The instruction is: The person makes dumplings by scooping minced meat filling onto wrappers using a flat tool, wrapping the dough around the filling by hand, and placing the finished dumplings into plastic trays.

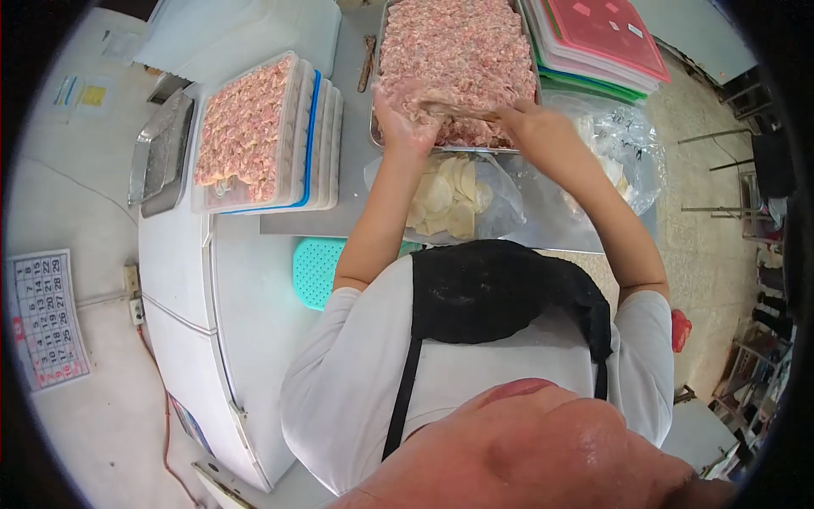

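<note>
A deep metal tray (374, 127) filled with pink minced meat (458, 51) lies at the top middle. At its near edge, my left hand (409, 127) is cupped, with some meat at its fingers; whether a wrapper lies under that meat I cannot make out. My right hand (543, 134) grips a thin, flat spatula (471, 110), its far end at the meat by my left hand. Just below the tray, round pale dough wrappers (449, 195) lie in an open plastic bag.
Stacked clear boxes (314, 144) holding pink dumplings (246, 119) stand at left, beside metal trays (161, 153). A brown stick (367, 64) lies left of the meat tray. Colored lids (606, 38) and a clear plastic bag (623, 140) are at right. A turquoise perforated stool (318, 271) is below.
</note>
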A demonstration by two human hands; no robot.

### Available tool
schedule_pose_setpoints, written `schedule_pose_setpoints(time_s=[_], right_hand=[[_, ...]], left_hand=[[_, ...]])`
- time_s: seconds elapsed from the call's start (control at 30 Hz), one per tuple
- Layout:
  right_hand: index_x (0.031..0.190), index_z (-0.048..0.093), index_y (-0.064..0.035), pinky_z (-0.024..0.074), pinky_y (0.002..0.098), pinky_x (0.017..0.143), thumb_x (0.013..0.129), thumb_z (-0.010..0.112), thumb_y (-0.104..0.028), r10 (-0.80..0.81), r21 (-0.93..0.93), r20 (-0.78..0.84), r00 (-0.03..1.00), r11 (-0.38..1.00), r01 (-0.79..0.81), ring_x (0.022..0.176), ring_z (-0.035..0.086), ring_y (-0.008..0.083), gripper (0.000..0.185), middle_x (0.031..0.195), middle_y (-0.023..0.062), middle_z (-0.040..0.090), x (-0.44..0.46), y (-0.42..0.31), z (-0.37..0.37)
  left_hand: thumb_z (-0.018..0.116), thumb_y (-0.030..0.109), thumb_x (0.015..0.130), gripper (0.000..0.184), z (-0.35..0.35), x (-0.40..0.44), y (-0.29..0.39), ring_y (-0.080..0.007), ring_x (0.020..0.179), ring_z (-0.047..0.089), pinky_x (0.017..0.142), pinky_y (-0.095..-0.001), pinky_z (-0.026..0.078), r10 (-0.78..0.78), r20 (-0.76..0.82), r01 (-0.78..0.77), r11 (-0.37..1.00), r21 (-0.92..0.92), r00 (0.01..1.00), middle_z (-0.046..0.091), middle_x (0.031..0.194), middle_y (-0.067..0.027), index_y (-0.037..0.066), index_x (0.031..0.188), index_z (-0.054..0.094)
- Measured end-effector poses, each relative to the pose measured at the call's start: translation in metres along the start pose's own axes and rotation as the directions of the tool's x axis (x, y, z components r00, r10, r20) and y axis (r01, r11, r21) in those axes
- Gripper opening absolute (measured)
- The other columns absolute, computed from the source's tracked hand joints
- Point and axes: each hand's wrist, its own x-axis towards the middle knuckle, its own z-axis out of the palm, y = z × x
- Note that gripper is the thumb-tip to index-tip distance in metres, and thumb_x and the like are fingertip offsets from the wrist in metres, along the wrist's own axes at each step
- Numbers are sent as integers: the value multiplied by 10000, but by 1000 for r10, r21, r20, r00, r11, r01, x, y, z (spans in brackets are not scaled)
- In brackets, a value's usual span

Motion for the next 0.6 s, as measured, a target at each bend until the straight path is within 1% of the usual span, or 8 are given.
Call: schedule_pose_setpoints(time_s=[0.13, 0.2, 0.23, 0.3, 0.37, 0.43, 0.53, 0.6], right_hand=[[1063, 618, -75, 486, 436, 641, 905, 543, -217, -50, 101, -19, 999, 994, 52, 783, 612, 354, 226, 835, 147, 599, 3, 13, 21], [1077, 623, -70, 480, 418, 631, 924, 529, -225, -95, 44, -33, 995, 994, 96, 764, 608, 352, 237, 822, 148, 593, 8, 28, 1], [1085, 616, -51, 480, 419, 647, 921, 525, -211, -43, 220, -34, 999, 974, 49, 771, 613, 356, 247, 836, 168, 604, 9, 33, -6], [1103, 600, -13, 480, 420, 678, 913, 518, -183, 58, 543, -3, 998, 838, -47, 784, 624, 363, 268, 866, 209, 627, 8, 43, -15], [1105, 605, -12, 467, 406, 685, 932, 510, -210, 5, 616, 45, 999, 787, -31, 767, 614, 351, 279, 855, 213, 624, 2, 64, -6], [1101, 612, -13, 461, 394, 686, 942, 512, -228, -17, 650, 134, 991, 756, -75, 752, 607, 333, 285, 834, 208, 620, 3, 68, -15], [1090, 620, -16, 462, 379, 682, 940, 527, -235, -42, 648, 239, 970, 751, -127, 738, 602, 301, 282, 800, 188, 616, -1, 66, -33], [1089, 621, -15, 461, 371, 685, 937, 538, -235, -98, 671, 187, 977, 740, -54, 735, 601, 287, 280, 791, 179, 618, -3, 65, -27]], left_hand=[[433, 538, 911, 567, -23, 20, 0, -379, 896, 586, 871, -606, 455, -30, 594, 272, 907, -322, 804, 557, 842, -154, -19, 950, 529], [502, 424, 901, 440, -13, 13, -1, -371, 937, 585, 878, -580, 465, -2, 302, 71, 973, -218, 953, 572, 885, -156, -1, 1011, 541], [537, 367, 896, 387, 2, 4, 0, -367, 958, 584, 882, -568, 470, 30, 146, -10, 991, -136, 989, 580, 906, -157, 8, 1041, 547], [608, 233, 842, 358, 26, -22, -3, -340, 1006, 582, 905, -503, 477, 92, 209, -150, 947, 283, 974, 598, 981, -151, 34, 1132, 540], [665, 122, 783, 449, 38, -27, -5, -301, 1050, 579, 922, -434, 475, 206, 368, -406, 660, 632, 907, 606, 1062, -136, 66, 1207, 528], [708, 33, 717, 587, 44, -27, -2, -250, 1088, 574, 932, -362, 465, 257, 627, -667, 109, 737, 735, 606, 1151, -110, 103, 1264, 510], [757, 70, 664, 572, 53, -25, 6, -212, 1095, 572, 945, -310, 434, -20, 641, -638, -124, 760, 768, 611, 1181, -88, 63, 1202, 563], [767, 87, 650, 506, 53, -16, 10, -209, 1084, 576, 937, -318, 435, -202, 552, -572, -50, 819, 809, 632, 1140, -81, 62, 1132, 615]])
